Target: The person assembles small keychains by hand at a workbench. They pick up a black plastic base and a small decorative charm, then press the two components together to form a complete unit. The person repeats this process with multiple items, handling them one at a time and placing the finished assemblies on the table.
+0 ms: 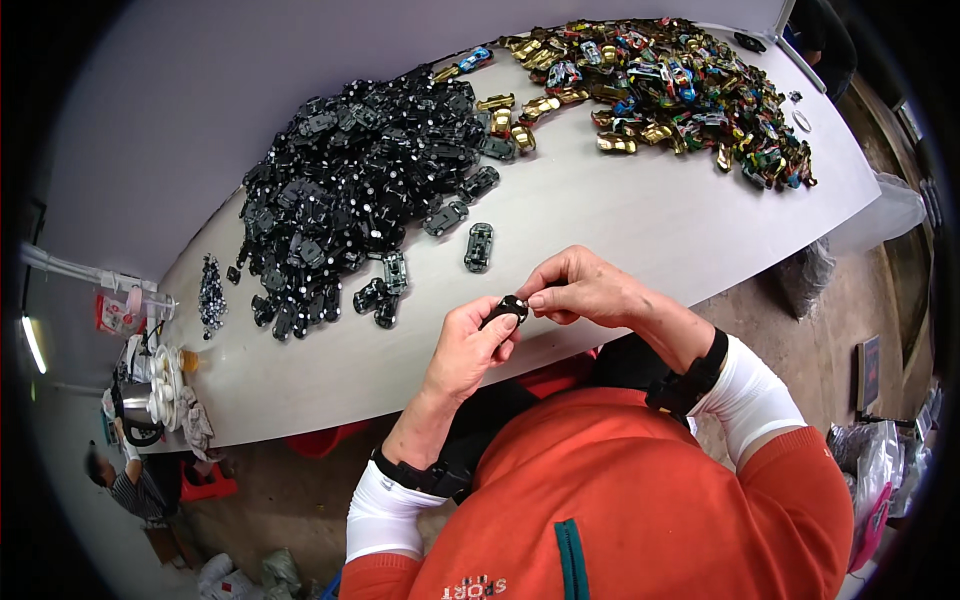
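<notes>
Over the near edge of the table, my left hand [466,348] holds a small black toy car chassis [506,309] between thumb and fingers. My right hand [588,288] is pinched closed right beside the chassis's far end; whatever its fingertips hold is too small or hidden to make out. Just beyond my hands a single dark toy car chassis [479,248] lies on the table. A large heap of black toy car chassis with wheels [350,170] spreads to the left of it, with a few loose ones at its edge.
At the far right is a heap of shiny gold and multicoloured toy car bodies [680,95]. A small pile of wheel parts [211,297] sits at the left of the white table [620,220]. White cups [165,385] stand at its left end. Another person [140,488] is at lower left.
</notes>
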`<state>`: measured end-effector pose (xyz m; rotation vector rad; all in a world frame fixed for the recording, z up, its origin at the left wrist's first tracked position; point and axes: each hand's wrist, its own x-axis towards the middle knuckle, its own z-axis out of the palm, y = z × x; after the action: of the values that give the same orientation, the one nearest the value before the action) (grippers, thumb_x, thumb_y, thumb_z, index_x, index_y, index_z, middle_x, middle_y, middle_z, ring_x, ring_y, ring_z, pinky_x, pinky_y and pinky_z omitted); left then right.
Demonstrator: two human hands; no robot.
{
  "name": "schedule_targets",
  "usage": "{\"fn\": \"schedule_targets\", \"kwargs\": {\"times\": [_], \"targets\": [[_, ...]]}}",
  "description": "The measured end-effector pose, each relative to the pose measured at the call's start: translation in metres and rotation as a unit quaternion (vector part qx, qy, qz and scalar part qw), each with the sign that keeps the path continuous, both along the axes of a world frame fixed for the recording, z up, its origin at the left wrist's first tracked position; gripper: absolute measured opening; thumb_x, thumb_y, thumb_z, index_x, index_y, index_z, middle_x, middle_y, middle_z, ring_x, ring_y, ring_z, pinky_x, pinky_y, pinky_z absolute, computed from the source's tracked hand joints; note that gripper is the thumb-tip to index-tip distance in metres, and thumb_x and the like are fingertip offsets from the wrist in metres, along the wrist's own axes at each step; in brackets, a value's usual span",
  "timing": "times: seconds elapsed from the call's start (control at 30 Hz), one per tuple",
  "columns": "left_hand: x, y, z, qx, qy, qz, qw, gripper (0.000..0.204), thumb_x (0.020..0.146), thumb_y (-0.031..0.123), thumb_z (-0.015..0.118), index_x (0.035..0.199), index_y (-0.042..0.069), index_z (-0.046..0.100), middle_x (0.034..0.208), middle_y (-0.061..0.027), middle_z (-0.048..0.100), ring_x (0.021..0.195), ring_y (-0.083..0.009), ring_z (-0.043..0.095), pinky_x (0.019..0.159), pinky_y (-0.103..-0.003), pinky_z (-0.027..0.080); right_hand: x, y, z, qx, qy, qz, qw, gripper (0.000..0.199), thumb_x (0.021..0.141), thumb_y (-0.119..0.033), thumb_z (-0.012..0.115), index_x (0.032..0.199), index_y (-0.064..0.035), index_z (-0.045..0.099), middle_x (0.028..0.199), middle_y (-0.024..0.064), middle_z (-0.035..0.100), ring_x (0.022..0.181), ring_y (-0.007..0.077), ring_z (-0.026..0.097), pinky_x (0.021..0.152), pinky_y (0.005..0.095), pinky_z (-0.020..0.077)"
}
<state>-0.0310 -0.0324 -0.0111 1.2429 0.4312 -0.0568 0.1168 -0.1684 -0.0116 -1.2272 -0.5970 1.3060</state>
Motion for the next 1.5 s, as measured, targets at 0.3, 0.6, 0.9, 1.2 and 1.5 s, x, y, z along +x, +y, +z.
{"fn": "schedule_targets", "kwargs": {"times": [0.3,0.6,0.9,1.2,1.5], "targets": [[-0.011,-0.020,0.000,0.108,-0.018,-0.024,0.994,0.007,0.085,0.005,0.052,0.089,0.001,0.057,0.067,-0.0006,0.054,0.048,-0.0034,0.045,0.040,-0.017,0.032,-0.005,-0.016,0.003,0.009,-0.122,0.048,0.991,0.010,0.080,-0.006,0.060,0.087,-0.0014,0.066,0.068,0.0019,0.058,0.055,0.0057,0.049,0.048,0.0199,0.0399],[-0.042,-0.031,-0.160,0.181,0.162,-0.185,0.952,0.020,0.087,0.018,0.052,0.100,0.004,0.057,0.066,-0.0022,0.052,0.052,-0.0088,0.047,0.044,-0.025,0.038,0.083,-0.061,-0.022,-0.122,-0.213,-0.322,0.914,0.015,0.088,-0.016,0.048,0.087,-0.0012,0.050,0.075,0.0068,0.054,0.058,0.0130,0.053,0.051,0.0260,0.0424],[-0.060,-0.027,-0.142,0.536,-0.076,-0.299,0.786,0.035,0.084,0.027,0.056,0.103,-0.002,0.057,0.100,-0.0242,0.058,0.095,-0.0374,0.056,0.087,-0.041,0.043,0.153,-0.029,-0.024,-0.228,-0.704,-0.236,0.630,0.021,0.076,-0.017,0.064,0.096,-0.0123,0.060,0.091,0.0119,0.056,0.085,0.0327,0.057,0.072,0.0419,0.0469],[-0.024,0.045,-0.003,0.343,-0.007,-0.009,0.939,0.020,0.077,0.005,0.062,0.095,-0.003,0.063,0.061,-0.0037,0.059,0.050,-0.0070,0.051,0.046,-0.022,0.041,0.142,-0.015,-0.025,-0.127,-0.647,-0.157,0.735,0.009,0.076,-0.007,0.057,0.083,-0.0008,0.057,0.081,0.0150,0.055,0.071,0.0287,0.057,0.064,0.0401,0.0460],[0.061,0.049,-0.024,0.669,0.056,0.048,0.739,0.039,0.067,0.025,0.074,0.088,0.000,0.053,0.096,-0.0145,0.049,0.083,-0.0331,0.058,0.068,-0.042,0.049,0.111,-0.011,-0.008,-0.170,-0.534,-0.078,0.824,0.022,0.075,-0.006,0.059,0.095,0.0015,0.063,0.077,0.0154,0.063,0.068,0.0217,0.061,0.062,0.0323,0.0485]]}}
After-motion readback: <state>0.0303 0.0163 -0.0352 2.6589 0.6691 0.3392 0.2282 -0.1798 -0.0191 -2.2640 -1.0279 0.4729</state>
